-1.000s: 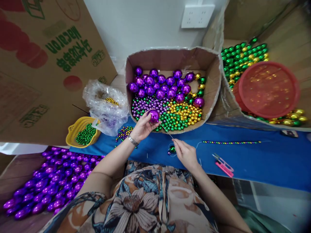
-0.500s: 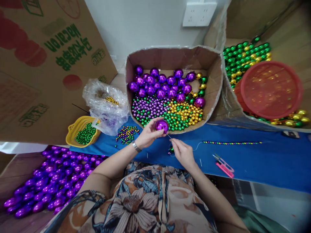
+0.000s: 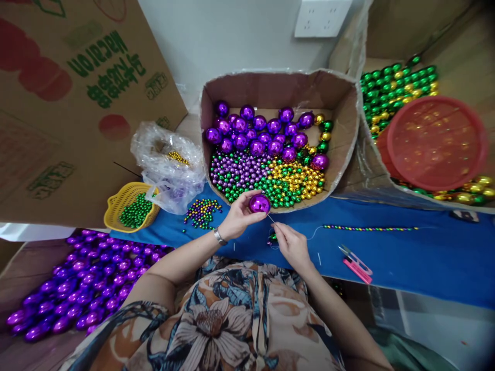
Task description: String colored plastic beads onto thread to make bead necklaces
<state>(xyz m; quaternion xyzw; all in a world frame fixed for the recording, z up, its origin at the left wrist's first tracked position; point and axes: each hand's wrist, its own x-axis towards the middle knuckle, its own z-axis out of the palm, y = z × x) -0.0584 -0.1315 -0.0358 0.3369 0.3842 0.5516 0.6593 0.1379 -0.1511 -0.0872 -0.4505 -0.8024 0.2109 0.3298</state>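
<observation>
Head view: we see the left hand [image 3: 237, 216] pinching a large, glossy purple round ball [image 3: 259, 204] by the near edge of an open brown cardboard box [image 3: 270, 88]. Right hand [image 3: 292, 243] grips a thin, straight, metallic-looking needle [image 3: 271, 219]; tip contact unclear. We judge the ball light, stiff, slippery, perhaps hollow and dentable; best cradled around its middle, fingertips spread, ends free.

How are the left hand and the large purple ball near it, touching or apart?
Touching. The head view shows the left hand holding the large purple ball, thumb along its lower edge.
</observation>
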